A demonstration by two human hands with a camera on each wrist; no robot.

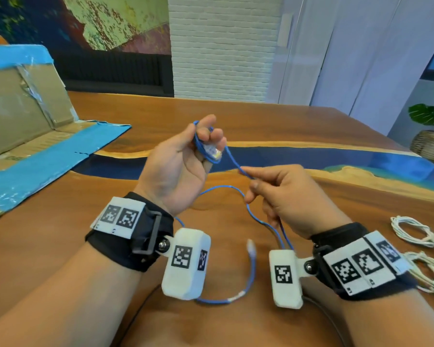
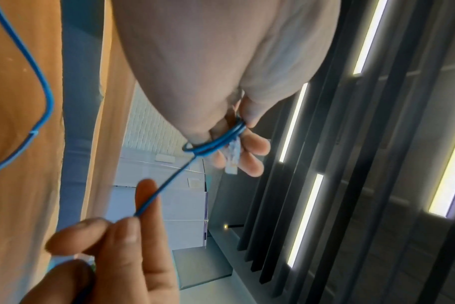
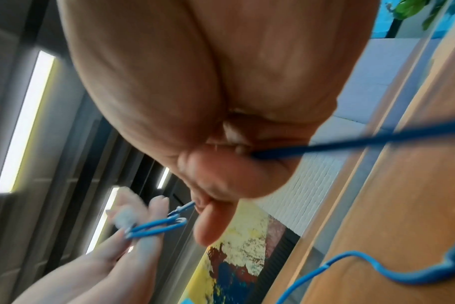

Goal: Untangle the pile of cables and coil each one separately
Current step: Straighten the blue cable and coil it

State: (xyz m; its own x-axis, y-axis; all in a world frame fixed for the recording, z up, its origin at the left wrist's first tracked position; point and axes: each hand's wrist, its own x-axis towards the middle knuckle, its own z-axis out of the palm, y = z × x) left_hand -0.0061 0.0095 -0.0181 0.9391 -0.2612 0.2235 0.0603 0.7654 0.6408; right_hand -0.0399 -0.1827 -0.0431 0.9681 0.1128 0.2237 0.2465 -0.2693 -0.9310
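- left hand [image 1: 178,169] fingers curled, blue ethernet cable [image 1: 254,216] looped round them
- right hand [image 1: 286,196] pinching that cable's loose strand
- two white cable coils [image 1: 416,231] on the wooden table [image 1: 236,116]

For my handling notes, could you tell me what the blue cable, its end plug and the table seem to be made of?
Blue cable: smooth plastic-looking jacket, thin, bending in soft loops.
End plug: clear, probably hard plastic; you can see through it.
Table: glossy, grained wood with a blue band, possibly resin.
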